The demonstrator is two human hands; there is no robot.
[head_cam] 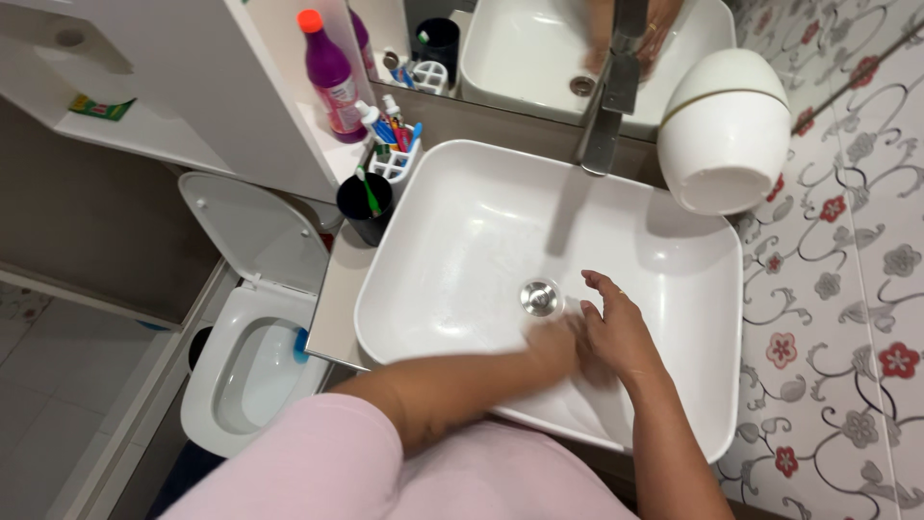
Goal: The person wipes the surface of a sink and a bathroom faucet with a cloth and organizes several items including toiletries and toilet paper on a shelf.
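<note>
Your left hand (551, 349) and right hand (616, 332) meet inside the basin (462, 241), pressed together low against its near wall, just on your side of the drain (540, 297). The left is motion-blurred, so whether it grips anything cannot be told; the right lies open, fingers spread, clamped on nothing. Expect the glazed basin to be hard, rigid and slippery when wet (treat wet skin likewise). Contact it with flat palms rather than fingertips. The faucet (606, 116) stands beyond your hands; the white bowl (724, 130) sits beyond the right hand, the black cup (365, 207) well off past the left.
</note>
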